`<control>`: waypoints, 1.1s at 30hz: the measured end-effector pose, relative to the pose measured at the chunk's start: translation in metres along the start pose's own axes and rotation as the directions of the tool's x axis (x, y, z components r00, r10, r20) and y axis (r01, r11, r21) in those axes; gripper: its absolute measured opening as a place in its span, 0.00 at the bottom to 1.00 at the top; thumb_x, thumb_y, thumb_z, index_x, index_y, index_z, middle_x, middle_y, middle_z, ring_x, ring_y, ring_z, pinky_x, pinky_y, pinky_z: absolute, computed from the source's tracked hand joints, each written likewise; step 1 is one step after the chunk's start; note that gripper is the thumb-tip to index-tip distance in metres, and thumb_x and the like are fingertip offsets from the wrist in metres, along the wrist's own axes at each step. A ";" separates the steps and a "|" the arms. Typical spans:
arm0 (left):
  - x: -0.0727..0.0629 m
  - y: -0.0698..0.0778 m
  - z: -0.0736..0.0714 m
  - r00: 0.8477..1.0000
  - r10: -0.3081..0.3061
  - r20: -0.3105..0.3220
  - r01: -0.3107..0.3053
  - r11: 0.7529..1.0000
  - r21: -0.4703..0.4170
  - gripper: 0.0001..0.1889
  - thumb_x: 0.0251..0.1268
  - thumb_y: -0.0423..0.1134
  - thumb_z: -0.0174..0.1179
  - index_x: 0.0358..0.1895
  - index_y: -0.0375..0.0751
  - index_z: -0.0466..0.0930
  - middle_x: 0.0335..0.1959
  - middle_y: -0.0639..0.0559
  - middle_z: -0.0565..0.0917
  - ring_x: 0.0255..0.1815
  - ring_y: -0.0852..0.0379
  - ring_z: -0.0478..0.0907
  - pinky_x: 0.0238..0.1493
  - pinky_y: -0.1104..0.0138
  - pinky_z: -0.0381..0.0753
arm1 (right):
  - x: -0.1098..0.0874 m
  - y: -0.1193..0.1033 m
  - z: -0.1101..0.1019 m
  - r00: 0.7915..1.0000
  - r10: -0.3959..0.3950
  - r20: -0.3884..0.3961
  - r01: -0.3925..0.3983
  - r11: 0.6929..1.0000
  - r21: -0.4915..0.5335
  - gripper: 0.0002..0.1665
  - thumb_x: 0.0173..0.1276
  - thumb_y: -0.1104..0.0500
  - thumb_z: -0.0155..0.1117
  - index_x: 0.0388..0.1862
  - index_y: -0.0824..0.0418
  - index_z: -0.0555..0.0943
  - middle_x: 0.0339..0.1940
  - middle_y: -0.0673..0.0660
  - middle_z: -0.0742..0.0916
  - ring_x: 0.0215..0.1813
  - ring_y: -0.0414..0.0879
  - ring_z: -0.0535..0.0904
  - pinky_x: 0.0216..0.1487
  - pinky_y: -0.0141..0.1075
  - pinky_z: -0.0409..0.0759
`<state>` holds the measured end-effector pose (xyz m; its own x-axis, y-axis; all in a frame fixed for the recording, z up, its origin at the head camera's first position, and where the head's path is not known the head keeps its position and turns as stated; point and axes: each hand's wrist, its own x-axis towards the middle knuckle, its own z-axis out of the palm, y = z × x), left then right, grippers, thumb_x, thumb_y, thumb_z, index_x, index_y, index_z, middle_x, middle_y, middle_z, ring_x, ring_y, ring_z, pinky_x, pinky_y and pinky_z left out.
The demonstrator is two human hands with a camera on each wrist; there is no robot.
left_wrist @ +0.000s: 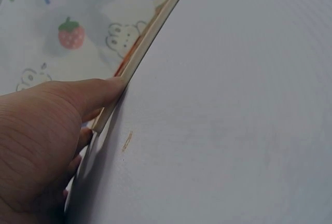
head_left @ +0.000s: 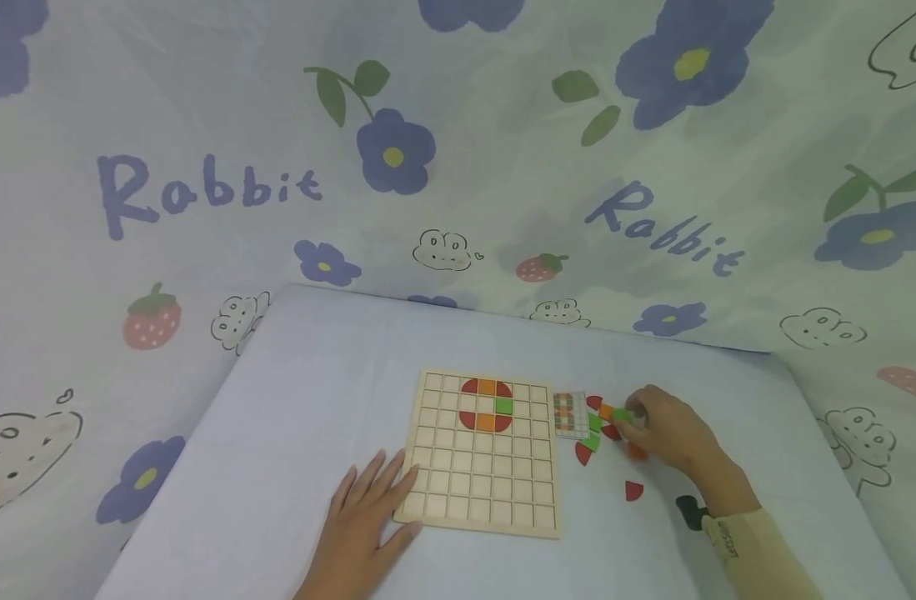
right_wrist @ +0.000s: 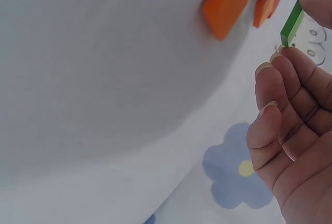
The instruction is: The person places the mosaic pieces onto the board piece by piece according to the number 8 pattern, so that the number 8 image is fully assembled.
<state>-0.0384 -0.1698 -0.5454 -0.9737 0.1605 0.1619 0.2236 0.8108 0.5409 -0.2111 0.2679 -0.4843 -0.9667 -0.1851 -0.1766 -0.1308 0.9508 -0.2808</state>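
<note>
A wooden grid board [head_left: 458, 479] lies on the white table. Near its top sit red quarter-circle tiles, two orange square tiles [head_left: 486, 422] and one green square tile [head_left: 504, 406]. My left hand [head_left: 363, 517] rests at the board's lower left corner, fingers straight. In the left wrist view its thumb [left_wrist: 104, 89] touches the near edge. To the right of the board my right hand [head_left: 671, 429] pinches a green square tile [right_wrist: 292, 24] between thumb and fingertip, above loose red, orange and green tiles [head_left: 593, 442].
A small printed pattern card [head_left: 572, 415] lies against the board's right side. A lone red quarter-circle tile [head_left: 633, 491] is nearer me, and a dark object [head_left: 690, 512] shows beside the right wrist. Patterned cloth [head_left: 458, 167] with flowers and rabbits rises behind the table.
</note>
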 end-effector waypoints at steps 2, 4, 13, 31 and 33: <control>0.000 0.000 0.000 1.000 0.004 -0.004 -0.004 1.000 0.002 0.35 0.68 0.53 0.70 0.77 0.52 0.73 0.82 0.56 0.63 0.84 0.46 0.53 0.81 0.46 0.42 | 0.000 -0.004 -0.001 1.000 -0.021 -0.011 0.021 1.000 -0.010 0.29 0.67 0.47 0.75 0.56 0.67 0.82 0.48 0.61 0.86 0.45 0.54 0.82 0.48 0.53 0.88; 0.000 0.000 0.000 1.000 0.011 -0.013 -0.011 1.000 0.006 0.35 0.67 0.53 0.70 0.76 0.51 0.73 0.82 0.55 0.63 0.84 0.45 0.54 0.81 0.45 0.42 | 0.000 -0.008 -0.003 0.999 -0.045 -0.015 0.045 0.999 -0.022 0.28 0.66 0.47 0.76 0.55 0.66 0.83 0.48 0.60 0.86 0.46 0.54 0.82 0.49 0.53 0.87; 0.001 0.002 -0.002 1.000 0.003 0.000 -0.003 1.000 0.005 0.37 0.66 0.52 0.71 0.77 0.52 0.72 0.82 0.55 0.63 0.84 0.46 0.53 0.81 0.43 0.44 | -0.001 -0.033 -0.008 0.978 -0.196 -0.069 0.190 0.979 -0.077 0.21 0.65 0.50 0.77 0.49 0.62 0.85 0.42 0.52 0.84 0.41 0.47 0.80 0.45 0.47 0.86; 0.001 0.006 -0.004 0.999 -0.027 0.028 0.027 1.000 0.008 0.37 0.66 0.51 0.71 0.77 0.51 0.72 0.83 0.55 0.62 0.85 0.46 0.52 0.81 0.42 0.42 | 0.009 -0.083 0.002 0.926 -0.372 -0.061 0.363 0.924 -0.121 0.21 0.61 0.49 0.80 0.47 0.60 0.86 0.35 0.46 0.81 0.37 0.40 0.75 0.42 0.39 0.83; 0.001 0.005 -0.004 0.999 -0.022 0.026 0.022 1.000 0.007 0.36 0.67 0.52 0.71 0.77 0.51 0.72 0.83 0.55 0.62 0.85 0.45 0.52 0.81 0.41 0.42 | 0.011 -0.087 0.003 0.919 -0.390 -0.056 0.381 0.916 -0.130 0.20 0.62 0.49 0.79 0.47 0.59 0.87 0.35 0.46 0.81 0.37 0.39 0.76 0.43 0.39 0.84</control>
<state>-0.0378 -0.1674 -0.5391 -0.9792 0.1575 0.1282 0.2021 0.8181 0.5385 -0.2098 0.1824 -0.4648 -0.8498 -0.5271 0.0003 -0.5163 0.8323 -0.2015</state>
